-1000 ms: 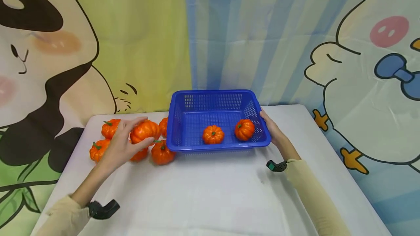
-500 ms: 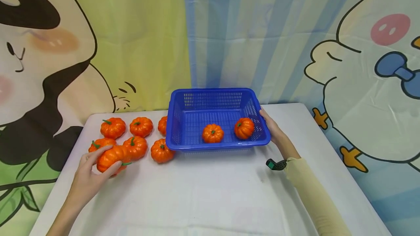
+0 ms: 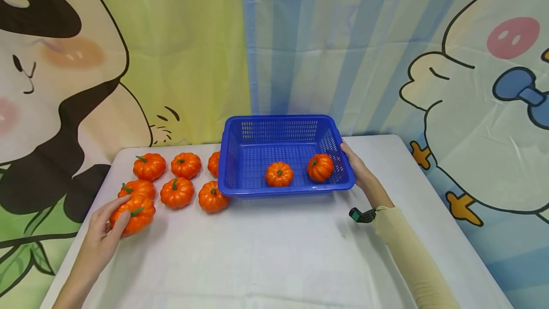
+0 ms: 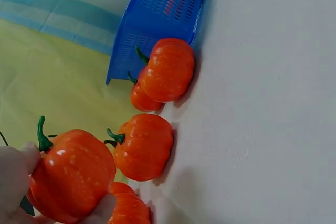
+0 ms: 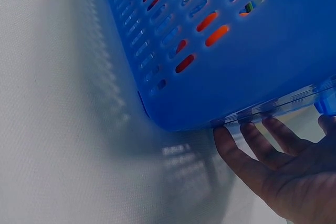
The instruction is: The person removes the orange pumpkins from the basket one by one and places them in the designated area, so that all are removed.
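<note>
At the front left of the table, my left hand [image 3: 99, 236] grips a small orange pumpkin [image 3: 139, 221] with a green stem, thumb on the near side and fingers on the far side. In the left wrist view this pumpkin [image 4: 73, 177] fills the lower left corner. Right behind it in the head view lies another pumpkin [image 3: 143, 188]. My right hand [image 3: 362, 171] rests against the right side of a blue plastic basket [image 3: 283, 193]. The right wrist view shows its extended fingers [image 5: 241, 161] touching the basket wall below the rim. Two pumpkins [image 3: 279, 175] lie inside the basket.
Several more pumpkins stand in rows left of the basket, among them a back-left pumpkin [image 3: 149, 167] and a front pumpkin [image 3: 213, 198] close against the basket's left side. A white cloth [image 3: 274, 256] covers the table. A printed curtain [image 3: 296, 51] hangs behind.
My left hand has carried its pumpkin from near the middle pumpkins leftward and toward the front edge, down to the front of the left row. The right hand and basket stay put.
</note>
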Demonstrator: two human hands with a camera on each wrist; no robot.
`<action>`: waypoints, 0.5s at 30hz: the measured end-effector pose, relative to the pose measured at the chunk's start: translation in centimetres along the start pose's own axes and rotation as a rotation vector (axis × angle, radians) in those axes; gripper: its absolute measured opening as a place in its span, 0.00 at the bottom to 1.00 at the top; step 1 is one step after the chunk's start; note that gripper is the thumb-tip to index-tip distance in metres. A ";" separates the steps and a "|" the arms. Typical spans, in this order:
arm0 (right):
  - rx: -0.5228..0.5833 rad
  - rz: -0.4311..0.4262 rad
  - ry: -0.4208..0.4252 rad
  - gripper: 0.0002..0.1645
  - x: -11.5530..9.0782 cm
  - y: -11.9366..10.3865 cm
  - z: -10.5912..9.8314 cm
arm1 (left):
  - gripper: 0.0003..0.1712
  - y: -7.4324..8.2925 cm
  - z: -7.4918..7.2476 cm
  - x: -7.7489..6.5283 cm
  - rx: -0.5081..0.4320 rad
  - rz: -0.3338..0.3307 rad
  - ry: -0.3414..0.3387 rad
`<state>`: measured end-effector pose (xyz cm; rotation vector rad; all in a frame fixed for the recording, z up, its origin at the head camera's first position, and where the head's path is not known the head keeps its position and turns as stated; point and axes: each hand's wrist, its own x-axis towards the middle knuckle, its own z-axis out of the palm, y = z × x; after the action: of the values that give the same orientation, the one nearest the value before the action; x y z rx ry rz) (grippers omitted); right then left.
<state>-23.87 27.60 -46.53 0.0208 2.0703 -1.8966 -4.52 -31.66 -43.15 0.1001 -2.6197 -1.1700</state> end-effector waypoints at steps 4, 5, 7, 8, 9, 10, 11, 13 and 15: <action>0.011 0.002 -0.005 0.36 0.0 -0.1 0.1 | 0.31 -0.6 -0.1 0.0 -0.032 -0.094 -0.068; 0.013 0.000 -0.009 0.36 0.0 -0.2 0.1 | 0.34 -0.8 -0.2 -0.1 -0.032 -0.120 -0.084; 0.020 0.002 -0.011 0.35 -0.2 -0.3 0.2 | 0.41 -1.2 -0.2 -0.2 -0.041 -0.152 -0.102; 0.026 0.000 -0.016 0.35 -0.2 -0.4 0.2 | 0.44 -1.3 -0.2 -0.3 -0.036 -0.167 -0.108; 0.031 -0.003 -0.022 0.35 -0.3 -0.5 0.2 | 0.47 -1.4 -0.2 -0.4 -0.024 -0.178 -0.114; 0.036 -0.005 -0.023 0.35 -0.4 -0.5 0.3 | 0.50 -1.5 -0.3 -0.5 -0.013 -0.183 -0.116; 0.042 -0.007 -0.028 0.35 -0.4 -0.6 0.3 | 0.51 -1.6 -0.3 -0.5 -0.004 -0.172 -0.108; 0.051 -0.013 -0.037 0.34 -0.5 -0.7 0.2 | 0.52 -1.8 -0.4 -0.5 0.033 -0.186 -0.109; 0.057 -0.020 -0.045 0.34 -0.5 -0.7 0.2 | 0.52 -2.0 -0.6 -0.5 0.065 -0.185 -0.102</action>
<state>-23.51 27.47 -45.78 -0.0283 1.9937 -1.9495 -3.94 -33.38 -44.34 0.3095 -2.7884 -1.1769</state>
